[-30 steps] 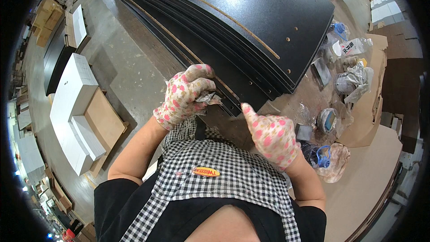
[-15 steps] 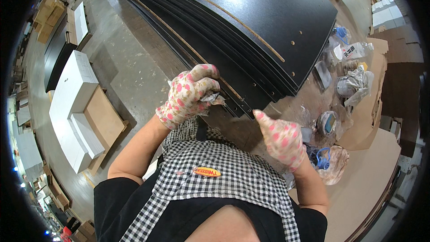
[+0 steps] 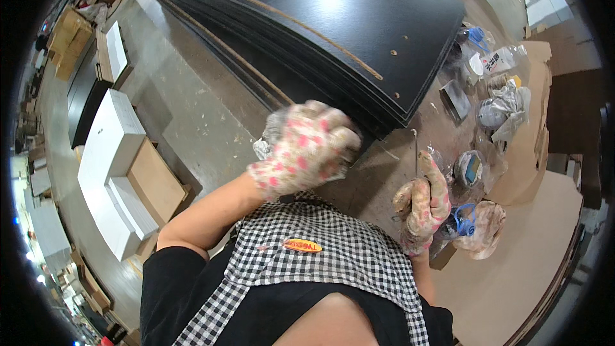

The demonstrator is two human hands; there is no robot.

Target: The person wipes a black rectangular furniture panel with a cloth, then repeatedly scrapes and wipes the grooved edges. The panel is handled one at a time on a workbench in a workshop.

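Observation:
A tall stack of black boards point(image 3: 410, 19) with several small holes near the corner fills the upper middle. My left hand point(image 3: 307, 150), in a white glove with pink flowers, is closed over the near corner of the stack and blurred by motion. A crumpled grey-white rag point(image 3: 273, 129) sticks out beside its knuckles. To the right of the corner, my right hand point(image 3: 424, 208) wears a matching glove stained brown. Its fingers pinch a thin stick-like tool point(image 3: 416, 150) that points up and has a small pale tip; its exact kind is unclear.
Right of the stack lie a clear plastic bottle point(image 3: 503, 61), a wrapped container point(image 3: 496, 112), a round tub point(image 3: 469, 170) and a bottle with a blue handle point(image 3: 462, 221). Cardboard point(image 3: 532, 115) borders them. White panels point(image 3: 112, 154) stand on the floor at left.
My left hand has moved right, over the board corner, with the rag. My right hand has drawn back from the corner and turned, so the thin tool now shows upright.

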